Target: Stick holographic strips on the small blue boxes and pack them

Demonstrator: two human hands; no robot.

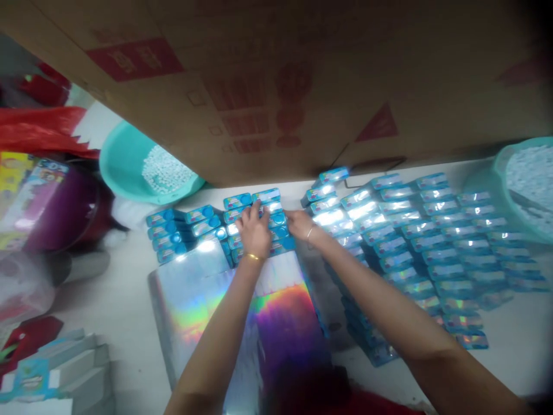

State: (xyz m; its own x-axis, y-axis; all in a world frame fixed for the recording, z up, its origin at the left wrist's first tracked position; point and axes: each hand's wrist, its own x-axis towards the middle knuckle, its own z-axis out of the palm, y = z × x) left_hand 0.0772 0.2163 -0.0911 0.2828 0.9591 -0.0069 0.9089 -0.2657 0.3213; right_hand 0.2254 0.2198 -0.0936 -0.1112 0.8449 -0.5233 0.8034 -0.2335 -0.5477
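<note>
My left hand (254,231) rests on a group of small shiny blue boxes (237,202), fingers spread over their tops. Close by, my right hand (302,225) has its fingers drawn together at the right edge of these same boxes; its fingertips are partly hidden and blurred. Below the hands lies a stack of silvery rainbow-sheen sheets or flat cartons (190,288), partly covered by my left forearm. Short rows of similar blue boxes (162,233) stand to the left of my left hand.
Many more blue boxes (436,253) stand in rows to the right, under and past my right forearm. A large cardboard carton (259,75) walls off the back. Teal basins of white pieces stand at left (116,167) and right (499,167). Grey-white cartons (78,369) lie lower left.
</note>
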